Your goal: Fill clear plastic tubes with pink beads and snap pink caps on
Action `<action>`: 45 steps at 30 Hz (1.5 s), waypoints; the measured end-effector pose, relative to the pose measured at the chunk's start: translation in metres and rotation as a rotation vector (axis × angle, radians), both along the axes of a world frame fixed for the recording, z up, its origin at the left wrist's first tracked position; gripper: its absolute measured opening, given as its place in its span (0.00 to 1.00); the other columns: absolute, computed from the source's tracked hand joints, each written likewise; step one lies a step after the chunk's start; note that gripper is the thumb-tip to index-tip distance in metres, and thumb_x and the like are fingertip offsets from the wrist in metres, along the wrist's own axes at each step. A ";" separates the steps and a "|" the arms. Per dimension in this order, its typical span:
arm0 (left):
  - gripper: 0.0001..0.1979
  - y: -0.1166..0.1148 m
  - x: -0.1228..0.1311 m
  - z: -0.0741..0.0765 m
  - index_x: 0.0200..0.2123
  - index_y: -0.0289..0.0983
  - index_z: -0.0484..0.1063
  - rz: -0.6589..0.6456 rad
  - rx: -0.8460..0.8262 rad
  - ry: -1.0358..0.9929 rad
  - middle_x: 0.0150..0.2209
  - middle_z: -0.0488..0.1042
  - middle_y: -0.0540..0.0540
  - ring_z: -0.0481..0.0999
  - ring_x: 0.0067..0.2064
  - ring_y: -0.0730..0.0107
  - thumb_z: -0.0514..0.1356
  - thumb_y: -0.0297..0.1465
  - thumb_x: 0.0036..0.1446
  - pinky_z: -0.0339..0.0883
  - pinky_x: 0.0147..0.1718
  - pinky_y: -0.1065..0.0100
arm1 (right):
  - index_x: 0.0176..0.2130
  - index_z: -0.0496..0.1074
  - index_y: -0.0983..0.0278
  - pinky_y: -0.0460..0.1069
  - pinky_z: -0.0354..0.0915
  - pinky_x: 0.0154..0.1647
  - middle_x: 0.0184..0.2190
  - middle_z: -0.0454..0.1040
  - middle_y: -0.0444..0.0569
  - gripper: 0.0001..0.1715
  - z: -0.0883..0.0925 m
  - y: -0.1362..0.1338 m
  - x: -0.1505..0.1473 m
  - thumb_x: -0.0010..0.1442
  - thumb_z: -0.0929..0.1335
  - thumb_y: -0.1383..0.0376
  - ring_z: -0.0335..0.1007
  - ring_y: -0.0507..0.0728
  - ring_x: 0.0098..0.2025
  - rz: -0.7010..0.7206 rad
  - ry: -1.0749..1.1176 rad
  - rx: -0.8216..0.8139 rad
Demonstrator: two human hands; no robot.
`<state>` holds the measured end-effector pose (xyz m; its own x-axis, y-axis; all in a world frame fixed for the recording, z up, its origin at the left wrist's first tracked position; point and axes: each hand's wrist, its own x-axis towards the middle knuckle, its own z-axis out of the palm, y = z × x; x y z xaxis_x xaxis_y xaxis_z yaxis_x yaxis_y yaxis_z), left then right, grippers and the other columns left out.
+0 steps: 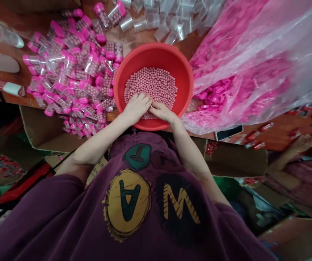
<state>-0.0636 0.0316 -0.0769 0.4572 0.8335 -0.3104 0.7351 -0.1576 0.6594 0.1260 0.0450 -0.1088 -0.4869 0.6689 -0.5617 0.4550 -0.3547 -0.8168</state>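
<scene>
Pink beads (pixel 156 81) lie heaped in a red plastic bowl (pixel 183 79) in front of me. My left hand (pixel 137 107) is over their near edge, fingers loosely bent; my right hand (pixel 163 111) meets it, fingers curled together. I cannot tell whether either grips anything. Pink-capped bottles (pixel 70 61) of beads are piled left of the bowl.

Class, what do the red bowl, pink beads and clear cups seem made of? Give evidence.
Red bowl: probably satin plastic; smooth, evenly coloured wall.
Pink beads: perhaps plastic, low sheen; faint highlights.
Clear cups: glossy plastic, possibly glass; transparent, brightly highlighted.
</scene>
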 end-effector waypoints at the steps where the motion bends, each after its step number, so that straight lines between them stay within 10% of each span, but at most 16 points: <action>1: 0.19 0.003 0.002 -0.002 0.57 0.32 0.80 -0.045 -0.006 0.026 0.59 0.80 0.27 0.75 0.64 0.41 0.52 0.24 0.72 0.64 0.69 0.41 | 0.32 0.72 0.60 0.52 0.72 0.42 0.30 0.77 0.45 0.16 0.005 -0.002 0.002 0.69 0.68 0.55 0.70 0.56 0.35 -0.014 0.006 -0.047; 8: 0.22 0.043 -0.007 -0.020 0.52 0.28 0.80 0.203 -0.065 0.282 0.62 0.76 0.24 0.72 0.69 0.40 0.46 0.20 0.72 0.65 0.71 0.44 | 0.51 0.79 0.60 0.56 0.76 0.47 0.41 0.84 0.50 0.24 0.041 -0.035 0.042 0.71 0.68 0.45 0.76 0.59 0.41 -0.358 -0.108 0.230; 14: 0.26 0.061 0.044 -0.036 0.58 0.21 0.80 0.256 -0.125 0.401 0.67 0.71 0.19 0.71 0.72 0.36 0.46 0.18 0.69 0.65 0.71 0.43 | 0.49 0.74 0.61 0.60 0.77 0.49 0.41 0.79 0.54 0.19 0.024 -0.057 0.088 0.73 0.65 0.49 0.75 0.60 0.40 -0.517 -0.450 0.432; 20: 0.18 0.045 0.109 -0.064 0.51 0.29 0.81 0.285 -0.187 0.050 0.63 0.76 0.26 0.73 0.70 0.40 0.53 0.19 0.67 0.62 0.74 0.43 | 0.44 0.71 0.59 0.61 0.75 0.58 0.46 0.78 0.57 0.11 0.009 -0.056 0.083 0.75 0.62 0.58 0.76 0.63 0.51 -0.384 -0.510 0.514; 25: 0.10 0.032 0.106 -0.076 0.38 0.36 0.79 0.276 -0.260 -0.205 0.52 0.79 0.36 0.78 0.60 0.48 0.63 0.19 0.55 0.68 0.68 0.50 | 0.42 0.72 0.57 0.60 0.75 0.58 0.44 0.79 0.55 0.13 0.014 -0.054 0.087 0.75 0.63 0.55 0.75 0.62 0.49 -0.419 -0.441 0.508; 33: 0.14 0.026 0.055 -0.023 0.49 0.34 0.81 0.388 -0.405 -0.499 0.54 0.85 0.39 0.81 0.62 0.58 0.62 0.25 0.60 0.67 0.71 0.55 | 0.42 0.72 0.57 0.56 0.74 0.43 0.33 0.75 0.45 0.20 0.034 -0.042 0.089 0.72 0.65 0.46 0.70 0.56 0.35 -0.566 -0.164 0.326; 45: 0.10 0.002 0.027 0.033 0.45 0.36 0.79 0.530 -0.704 -0.871 0.42 0.83 0.43 0.83 0.40 0.65 0.58 0.30 0.65 0.82 0.49 0.60 | 0.62 0.75 0.58 0.62 0.77 0.62 0.56 0.80 0.52 0.28 0.080 0.002 0.049 0.65 0.65 0.67 0.76 0.61 0.55 -0.041 -0.020 0.571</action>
<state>-0.0363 0.0333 -0.0437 0.3926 0.7538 -0.5270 -0.1258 0.6116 0.7811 0.1747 0.0475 -0.0288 -0.4473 0.8870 -0.1149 0.4675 0.1223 -0.8755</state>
